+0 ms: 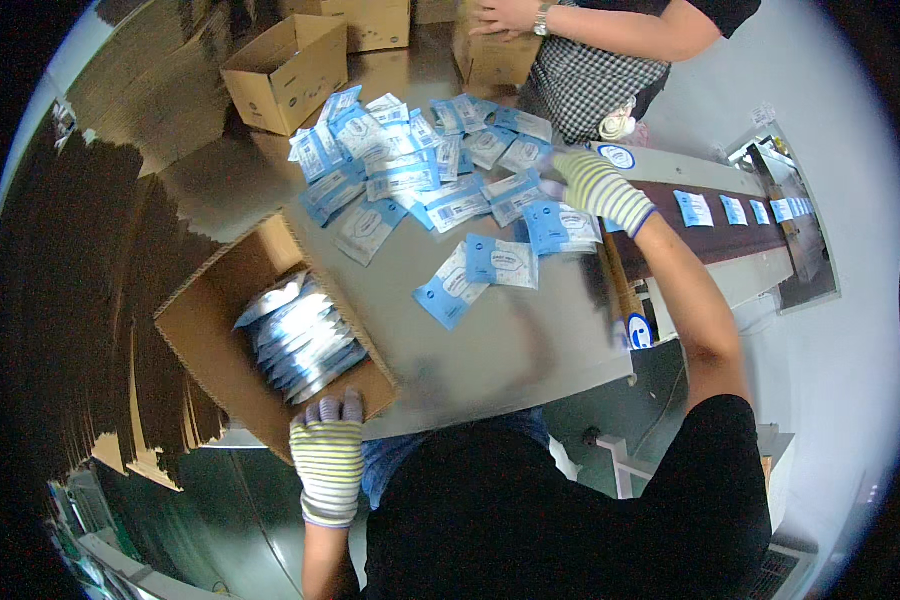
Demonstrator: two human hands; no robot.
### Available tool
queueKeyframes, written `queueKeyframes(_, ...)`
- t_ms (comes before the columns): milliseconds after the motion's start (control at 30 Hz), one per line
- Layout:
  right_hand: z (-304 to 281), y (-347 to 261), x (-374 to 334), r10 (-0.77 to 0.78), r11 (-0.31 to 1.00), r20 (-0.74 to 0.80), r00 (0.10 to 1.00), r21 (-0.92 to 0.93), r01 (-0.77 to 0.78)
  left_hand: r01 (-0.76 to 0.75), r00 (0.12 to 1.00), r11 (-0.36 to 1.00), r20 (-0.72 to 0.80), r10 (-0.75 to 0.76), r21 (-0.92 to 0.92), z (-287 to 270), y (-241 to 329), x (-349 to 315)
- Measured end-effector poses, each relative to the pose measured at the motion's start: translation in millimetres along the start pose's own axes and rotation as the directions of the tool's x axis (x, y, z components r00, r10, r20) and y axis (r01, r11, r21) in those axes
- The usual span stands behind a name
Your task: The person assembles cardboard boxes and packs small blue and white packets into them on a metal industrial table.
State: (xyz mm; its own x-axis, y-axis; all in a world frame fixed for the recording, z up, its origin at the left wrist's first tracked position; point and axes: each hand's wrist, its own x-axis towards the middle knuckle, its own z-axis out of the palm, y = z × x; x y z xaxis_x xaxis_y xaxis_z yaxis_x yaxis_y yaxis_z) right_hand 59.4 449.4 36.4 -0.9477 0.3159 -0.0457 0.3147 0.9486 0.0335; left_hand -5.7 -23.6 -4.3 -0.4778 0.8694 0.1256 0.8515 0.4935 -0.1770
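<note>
My left hand [330,455], in a striped knit glove, grips the near edge of an open cardboard box [195,330], its fingers hooked over the rim. A row of blue-and-white sachets [305,335] stands packed inside that box. My right hand [602,190], gloved the same way, reaches out to the right end of a loose heap of sachets [400,160], beside the conveyor. Its fingers are smeared by motion, so I cannot see whether they hold anything. Two overlapping sachets [500,262] lie nearer to me on the metal table [450,360].
On the right a dark conveyor belt [710,235] carries spaced sachets [733,210]. Another open carton [288,75] stands at the far left. Across the table a co-worker's hand [505,15] rests on a cardboard box [495,60]. Stacked cardboard [70,300] lines the left side.
</note>
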Motion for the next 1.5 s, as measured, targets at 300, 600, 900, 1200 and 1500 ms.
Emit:
queueKeyframes(300,95,81,30,-0.232,0.812,0.716,0.658,-0.23,0.537,0.07,0.996,0.99,-0.049,-0.076,-0.121,-21,-11,3)
queueKeyframes(600,83,-38,-62,0.052,0.997,0.109,0.993,-0.061,-0.045,0.06,0.996,0.997,0.074,-0.056,-0.053,-25,-2,7)
queueKeyframes(900,-43,-161,-47,-0.233,0.439,-0.099,0.967,0.877,0.195,-0.004,1.0,0.997,-0.027,0.002,-0.082,-21,1,3)
queueKeyframes(1200,-32,-384,66,-0.668,0.738,-0.283,0.688,-0.374,0.562,0.027,0.997,0.999,-0.076,-0.029,-0.024,-11,33,-2)
queueKeyframes(1500,-77,-346,20,-0.782,0.532,-0.164,0.602,0.329,0.78,0.18,0.982,0.982,-0.042,-0.182,-0.052,-28,-19,-20)
